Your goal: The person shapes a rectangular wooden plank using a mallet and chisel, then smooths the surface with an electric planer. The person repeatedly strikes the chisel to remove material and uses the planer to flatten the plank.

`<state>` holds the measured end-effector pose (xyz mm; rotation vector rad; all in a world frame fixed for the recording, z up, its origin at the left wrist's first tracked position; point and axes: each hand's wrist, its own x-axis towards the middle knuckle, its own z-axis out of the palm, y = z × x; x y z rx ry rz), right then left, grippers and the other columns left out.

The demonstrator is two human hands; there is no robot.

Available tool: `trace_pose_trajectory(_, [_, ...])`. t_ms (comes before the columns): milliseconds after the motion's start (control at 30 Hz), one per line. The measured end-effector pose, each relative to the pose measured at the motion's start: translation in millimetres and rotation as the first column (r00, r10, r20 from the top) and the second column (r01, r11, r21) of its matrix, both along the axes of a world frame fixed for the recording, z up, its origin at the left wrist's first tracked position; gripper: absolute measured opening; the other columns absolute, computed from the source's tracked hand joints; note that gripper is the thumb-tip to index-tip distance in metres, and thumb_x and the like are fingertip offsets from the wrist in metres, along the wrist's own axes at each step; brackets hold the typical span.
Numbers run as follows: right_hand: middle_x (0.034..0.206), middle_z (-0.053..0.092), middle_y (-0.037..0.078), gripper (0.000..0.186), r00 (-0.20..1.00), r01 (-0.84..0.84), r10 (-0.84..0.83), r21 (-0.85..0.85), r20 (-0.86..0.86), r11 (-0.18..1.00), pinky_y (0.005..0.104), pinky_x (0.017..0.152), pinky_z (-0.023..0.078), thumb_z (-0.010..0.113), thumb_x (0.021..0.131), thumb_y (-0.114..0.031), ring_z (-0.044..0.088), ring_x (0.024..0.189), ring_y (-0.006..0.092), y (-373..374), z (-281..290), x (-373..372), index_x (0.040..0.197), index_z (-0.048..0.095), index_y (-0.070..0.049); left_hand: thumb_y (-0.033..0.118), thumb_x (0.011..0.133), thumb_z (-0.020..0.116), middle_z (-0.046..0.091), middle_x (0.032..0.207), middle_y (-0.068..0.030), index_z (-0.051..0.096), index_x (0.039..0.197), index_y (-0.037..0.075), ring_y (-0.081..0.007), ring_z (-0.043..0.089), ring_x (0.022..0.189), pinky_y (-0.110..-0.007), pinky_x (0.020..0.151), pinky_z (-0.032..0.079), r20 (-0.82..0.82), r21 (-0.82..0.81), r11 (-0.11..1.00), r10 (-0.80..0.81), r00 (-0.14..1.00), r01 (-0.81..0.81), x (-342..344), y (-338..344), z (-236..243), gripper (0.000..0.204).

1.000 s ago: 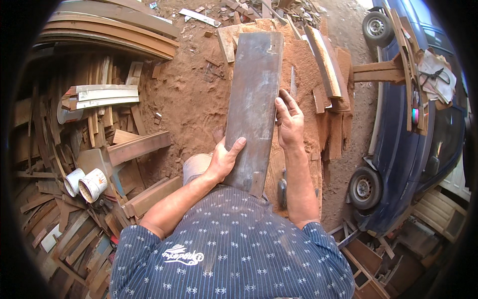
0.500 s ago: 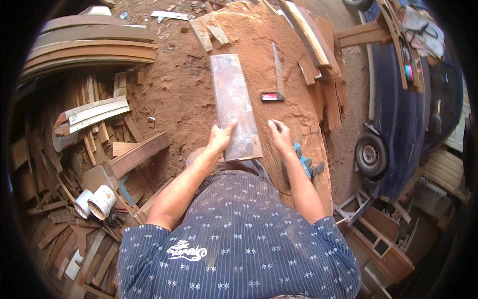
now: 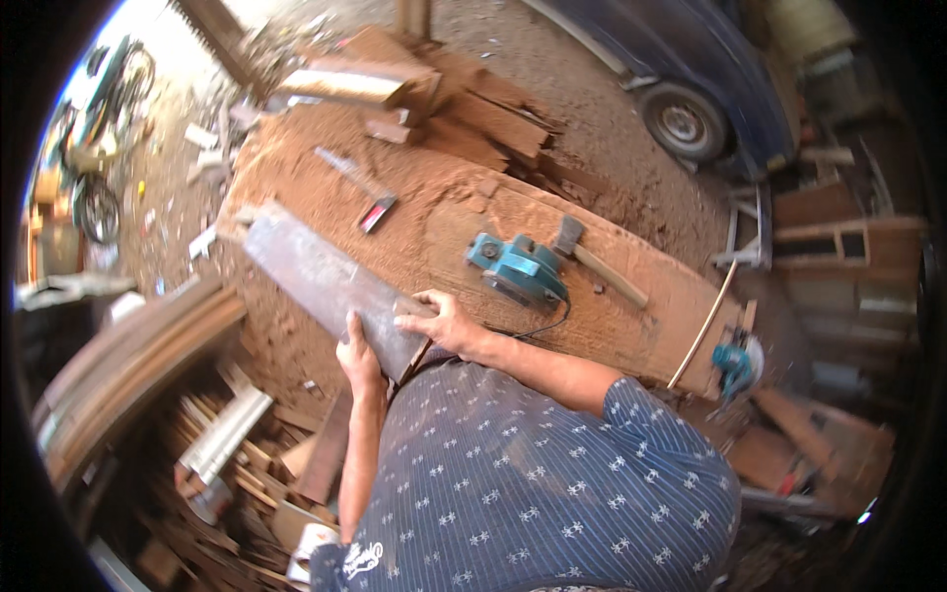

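A long, flat wooden board (image 3: 321, 281) with a worn greyish face slants away from my body toward the far left. Its near end rests close to my shirt. My left hand (image 3: 360, 363) grips the left edge near that end, thumb on top. On the opposite edge, my right hand (image 3: 444, 323) has its fingers closed over the board; what lies under them is partly hidden. Beyond the board, a try square (image 3: 373, 211) with a red and black stock lies on the sawdust. To the right of my right hand sits a teal electric planer (image 3: 518, 266) with a dark cord.
A sawdust-covered workbench (image 3: 681, 286) bears a wooden-handled hatchet (image 3: 612, 274), a thin stick (image 3: 702, 331) and a teal circular saw (image 3: 735, 367) at its right end. Stacked planks (image 3: 473, 123) stand at the far side. Offcuts and long boards (image 3: 138, 365) lie left. A blue vehicle (image 3: 691, 69) stands beyond.
My right hand, apart from the board before, now grips its right edge. The view has turned right, and the board now slants leftward. The planer, partly hidden earlier, shows fully.
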<state>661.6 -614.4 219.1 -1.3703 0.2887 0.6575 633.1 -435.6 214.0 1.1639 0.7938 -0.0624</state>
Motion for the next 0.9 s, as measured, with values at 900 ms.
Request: trace_pose_trajectory(900, [0.115, 0.071, 0.020, 0.067, 0.783, 0.372, 0.301, -0.797, 0.545, 0.475, 0.0495, 0.088, 0.056, 0.084, 0.073, -0.041, 0.070, 0.101, 0.0359, -235, -95, 5, 0.125, 0.066, -0.004, 0.039, 0.094, 0.069, 0.068, 0.121, -0.0165, 0.061, 0.131, -0.003, -0.0260, 0.069, 0.099, -0.041, 0.082, 0.061, 0.305, 0.678, 0.735, -0.309, 0.901, 0.023, -2, -30, 218, 0.056])
